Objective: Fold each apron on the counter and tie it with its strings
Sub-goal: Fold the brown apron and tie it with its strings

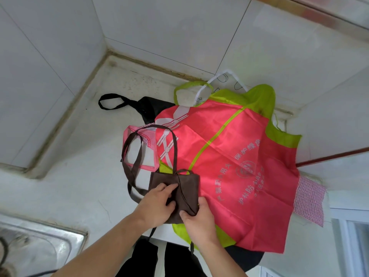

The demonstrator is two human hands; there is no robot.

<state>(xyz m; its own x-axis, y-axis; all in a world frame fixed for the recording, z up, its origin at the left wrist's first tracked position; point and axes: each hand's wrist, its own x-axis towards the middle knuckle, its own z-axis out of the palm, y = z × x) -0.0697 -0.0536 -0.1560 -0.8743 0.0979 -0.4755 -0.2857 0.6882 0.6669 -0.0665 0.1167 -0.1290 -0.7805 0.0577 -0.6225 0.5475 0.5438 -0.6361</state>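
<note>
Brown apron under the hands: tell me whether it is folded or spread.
Folded. The brown apron is a small compact rectangle held by both hands on the spread pink apron; its neck loop trails loose.

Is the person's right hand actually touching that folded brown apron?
Touching. The head view shows the right hand pinching the lower right corner of the folded brown apron, thumb lying on the cloth.

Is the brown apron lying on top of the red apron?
Yes, the folded brown apron, held by both hands, overlaps the red apron's near left edge.
</note>
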